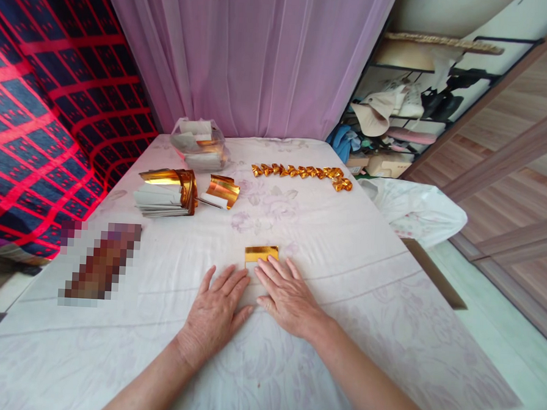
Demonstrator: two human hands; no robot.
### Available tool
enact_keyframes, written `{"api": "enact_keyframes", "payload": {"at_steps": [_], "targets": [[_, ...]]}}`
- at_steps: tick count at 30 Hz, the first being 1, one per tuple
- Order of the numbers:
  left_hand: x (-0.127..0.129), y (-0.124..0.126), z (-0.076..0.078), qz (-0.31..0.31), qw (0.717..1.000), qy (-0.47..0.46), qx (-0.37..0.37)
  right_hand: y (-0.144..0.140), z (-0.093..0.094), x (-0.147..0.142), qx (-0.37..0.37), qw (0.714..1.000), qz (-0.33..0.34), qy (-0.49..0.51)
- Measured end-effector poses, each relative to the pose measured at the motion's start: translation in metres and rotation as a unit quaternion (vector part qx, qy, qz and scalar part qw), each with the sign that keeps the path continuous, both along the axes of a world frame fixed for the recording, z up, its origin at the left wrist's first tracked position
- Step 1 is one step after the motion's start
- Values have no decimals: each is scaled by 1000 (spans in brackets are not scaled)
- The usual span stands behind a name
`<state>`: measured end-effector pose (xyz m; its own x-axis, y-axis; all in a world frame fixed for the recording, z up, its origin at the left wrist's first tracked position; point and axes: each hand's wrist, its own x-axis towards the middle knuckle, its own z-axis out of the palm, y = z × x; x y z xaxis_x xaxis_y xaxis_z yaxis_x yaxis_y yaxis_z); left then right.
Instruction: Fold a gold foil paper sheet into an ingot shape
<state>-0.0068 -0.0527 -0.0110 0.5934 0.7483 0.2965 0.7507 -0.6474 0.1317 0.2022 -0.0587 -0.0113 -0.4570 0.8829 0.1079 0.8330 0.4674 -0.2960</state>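
Gold foil sheet [261, 254] lies flat on the white floral cloth [345, 245], just past my fingertips. I see my right hand [287, 296] spread palm down, its fingertips touching the sheet's near edge. My left hand [215, 312] lies flat and spread beside it, just short of the foil. Farther off sit a stack of gold-backed papers [166, 193], a curled foil piece [221, 192] and a row of folded gold pieces [303, 172].
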Motion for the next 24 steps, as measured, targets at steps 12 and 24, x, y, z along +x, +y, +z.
{"api": "enact_keyframes", "payload": {"at_steps": [12, 24], "targets": [[0, 2, 0, 4, 1000, -1, -3, -8, -2, 36, 31, 998, -50, -15], [0, 3, -1, -11, 1000, -16, -16, 22, -4, 25, 61, 973, -166, 150]]}}
